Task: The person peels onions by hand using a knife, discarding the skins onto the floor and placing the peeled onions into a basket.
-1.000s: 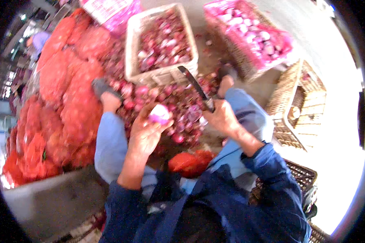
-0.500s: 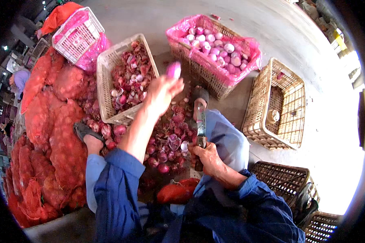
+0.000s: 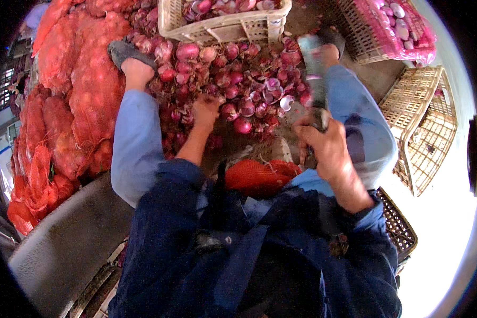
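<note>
My right hand [image 3: 331,147] is wrapped round the dark handle of a knife [image 3: 314,69], whose broad blade points up and away, smeared by motion. Down among the red onions [image 3: 243,125] heaped on the floor between my feet is my left hand [image 3: 205,112]. Its fingers are blurred and partly lost against the onions, so I cannot make out whether they grip one. Loose purple skins [image 3: 273,91] and a pale cup-shaped piece of peel [image 3: 286,103] lie among the onions.
Beyond the heap stands a crate of skins [image 3: 222,31]. At far right are a pink-lined crate [image 3: 363,34] of peeled onions and a pale crate [image 3: 416,100]. Red mesh sacks [image 3: 98,79] fill the left. A dark crate [image 3: 397,225] stands by my right side.
My left hand has come back from beside the skin crate, where a peeled onion was at its fingertips, down into the onion heap. The knife stays in my right hand. The view has tilted downward.
</note>
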